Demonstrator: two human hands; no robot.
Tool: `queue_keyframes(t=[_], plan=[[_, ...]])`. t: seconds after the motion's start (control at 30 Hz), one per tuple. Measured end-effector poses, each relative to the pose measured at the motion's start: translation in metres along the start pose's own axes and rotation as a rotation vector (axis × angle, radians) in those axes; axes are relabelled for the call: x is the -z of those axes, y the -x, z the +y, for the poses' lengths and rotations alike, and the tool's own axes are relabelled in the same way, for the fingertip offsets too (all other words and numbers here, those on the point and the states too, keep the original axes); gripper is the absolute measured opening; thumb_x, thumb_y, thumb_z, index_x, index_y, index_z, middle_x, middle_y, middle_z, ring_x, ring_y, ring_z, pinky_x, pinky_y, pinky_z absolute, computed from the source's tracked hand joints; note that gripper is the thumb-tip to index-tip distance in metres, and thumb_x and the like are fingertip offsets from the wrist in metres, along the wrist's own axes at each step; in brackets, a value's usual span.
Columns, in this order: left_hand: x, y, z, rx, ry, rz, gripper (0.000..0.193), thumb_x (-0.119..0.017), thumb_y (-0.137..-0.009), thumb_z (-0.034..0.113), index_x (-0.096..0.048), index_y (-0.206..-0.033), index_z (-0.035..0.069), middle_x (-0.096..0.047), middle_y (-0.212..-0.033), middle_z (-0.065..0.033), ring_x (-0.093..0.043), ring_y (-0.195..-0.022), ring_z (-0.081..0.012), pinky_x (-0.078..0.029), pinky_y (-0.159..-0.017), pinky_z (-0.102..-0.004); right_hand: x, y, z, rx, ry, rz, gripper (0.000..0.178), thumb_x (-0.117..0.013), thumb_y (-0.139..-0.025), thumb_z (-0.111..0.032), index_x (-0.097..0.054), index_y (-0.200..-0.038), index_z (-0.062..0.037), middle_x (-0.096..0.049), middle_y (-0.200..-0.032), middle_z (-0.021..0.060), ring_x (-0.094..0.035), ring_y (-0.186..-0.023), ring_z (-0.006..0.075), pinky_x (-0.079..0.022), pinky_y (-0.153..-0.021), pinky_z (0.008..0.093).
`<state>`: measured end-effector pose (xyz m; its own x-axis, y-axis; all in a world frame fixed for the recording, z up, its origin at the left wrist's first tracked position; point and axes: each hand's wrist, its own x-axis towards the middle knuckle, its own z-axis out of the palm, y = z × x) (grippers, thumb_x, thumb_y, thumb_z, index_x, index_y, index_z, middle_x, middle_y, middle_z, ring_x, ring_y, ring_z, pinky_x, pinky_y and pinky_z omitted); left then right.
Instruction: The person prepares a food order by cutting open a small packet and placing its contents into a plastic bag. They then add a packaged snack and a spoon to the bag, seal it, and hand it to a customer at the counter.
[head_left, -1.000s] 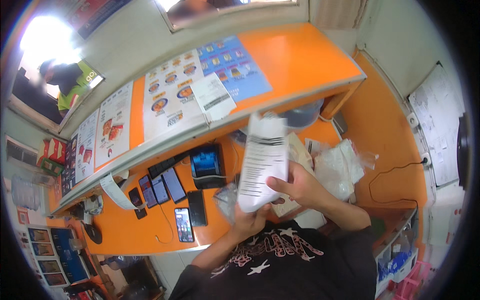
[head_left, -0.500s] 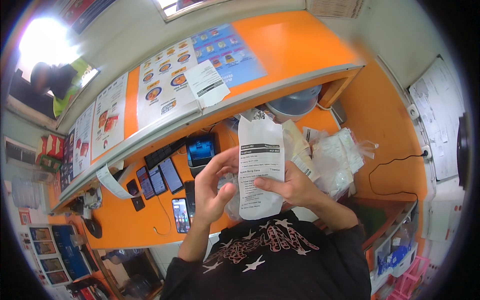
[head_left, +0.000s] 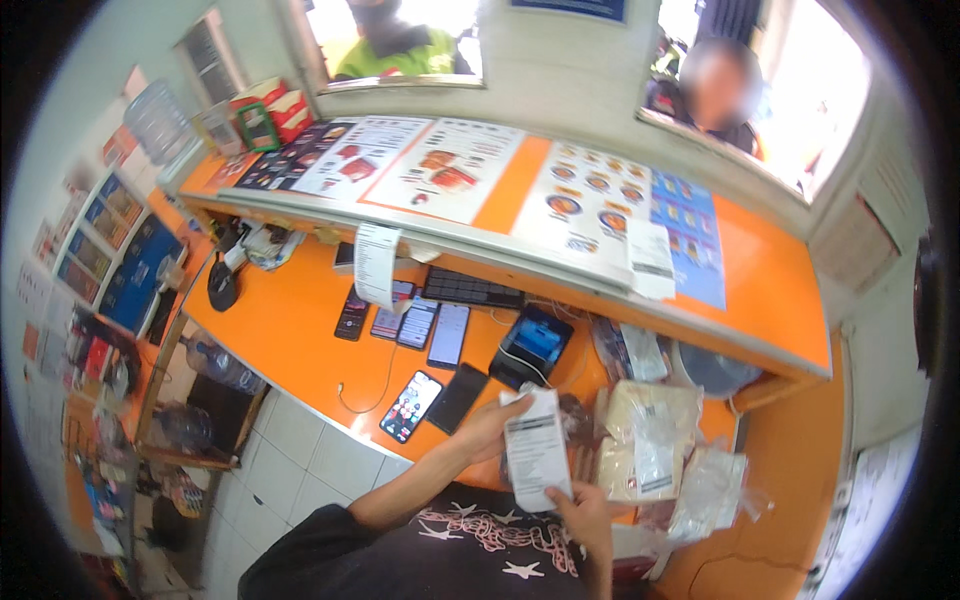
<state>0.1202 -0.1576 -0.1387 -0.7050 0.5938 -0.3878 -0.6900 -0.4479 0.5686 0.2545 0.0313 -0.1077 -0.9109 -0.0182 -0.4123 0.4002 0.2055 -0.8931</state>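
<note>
A long white printed receipt (head_left: 538, 452) is held up in front of my chest. My left hand (head_left: 487, 430) grips its upper left edge, fingers closed around the paper. At the lower right corner, my right hand (head_left: 587, 514) pinches it between thumb and fingers. Just right of the receipt lies a packed bag (head_left: 622, 462) with a slip on it, beside a clear plastic bag (head_left: 705, 500). A black phone (head_left: 459, 397) is close to my left hand, and a phone with a lit screen (head_left: 411, 406) sits beside it.
A black device with a blue screen (head_left: 533, 345), several phones and a black keyboard (head_left: 472, 287) lie on the orange desk (head_left: 290, 340). Above it runs a shelf (head_left: 775, 290) with menu sheets. Another receipt (head_left: 376, 265) hangs from its edge. People stand beyond two windows.
My view has swung left and up, bringing the windows in. The receipt has come down lower, and my left hand, open and apart from it before, now grips its upper edge.
</note>
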Motion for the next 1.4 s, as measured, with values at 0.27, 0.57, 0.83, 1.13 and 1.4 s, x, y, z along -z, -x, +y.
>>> queue_keyframes(t=[0.27,0.57,0.83,1.13,1.4], plan=[[0.088,0.072,-0.003,0.162,0.241,0.077,0.040,-0.043,-0.102,0.035,-0.055,-0.125,0.004,-0.064,-0.116,-0.0075,-0.060,-0.110,-0.0194,-0.047,-0.095,-0.0348,-0.060,-0.022,0.001,0.034,0.373,-0.165,0.030,-0.068,-0.087,-0.026,-0.070,-0.101,-0.0004,-0.071,-0.080,0.0153,-0.066,-0.070,0.0175,-0.050,-0.067,0.0306],[0.156,0.104,0.046,0.187,0.335,-0.103,0.038,-0.038,-0.103,0.034,-0.055,-0.121,0.006,-0.064,-0.118,-0.0082,-0.061,-0.111,-0.0227,-0.046,-0.099,-0.0416,-0.126,-0.051,-0.016,0.026,0.466,-0.215,0.033,-0.068,-0.087,-0.031,-0.070,-0.096,0.0013,-0.067,-0.073,0.0162,-0.063,-0.065,0.0183,-0.048,-0.062,0.0316],[0.207,0.108,0.044,0.078,-0.004,0.332,0.025,-0.052,-0.098,0.024,-0.060,-0.108,0.002,-0.065,-0.098,-0.0074,-0.065,-0.091,-0.0191,-0.054,-0.082,-0.0370,-0.185,-0.049,0.022,0.266,0.350,-0.030,0.028,-0.067,-0.084,-0.021,-0.066,-0.103,0.0003,-0.067,-0.086,0.0214,-0.066,-0.078,0.0319,-0.049,-0.071,0.0385],[0.210,0.101,0.022,0.440,-0.136,0.074,0.021,-0.058,-0.096,0.021,-0.064,-0.103,0.001,-0.065,-0.094,-0.0032,-0.062,-0.081,-0.0102,-0.050,-0.073,-0.0252,-0.190,-0.022,0.011,-0.058,0.327,0.139,0.026,-0.068,-0.085,-0.021,-0.068,-0.099,0.0002,-0.069,-0.093,0.0176,-0.067,-0.082,0.0329,-0.051,-0.074,0.0376],[0.188,0.098,-0.002,0.592,-0.726,-0.421,0.036,-0.069,-0.088,0.024,-0.062,-0.115,0.001,-0.066,-0.097,-0.0058,-0.060,-0.085,-0.0089,-0.046,-0.072,-0.0225,-0.193,0.003,0.035,-0.220,0.224,0.324,0.018,-0.064,-0.084,-0.009,-0.068,-0.098,0.0002,-0.070,-0.097,0.0139,-0.069,-0.085,0.0263,-0.052,-0.074,0.0336]])
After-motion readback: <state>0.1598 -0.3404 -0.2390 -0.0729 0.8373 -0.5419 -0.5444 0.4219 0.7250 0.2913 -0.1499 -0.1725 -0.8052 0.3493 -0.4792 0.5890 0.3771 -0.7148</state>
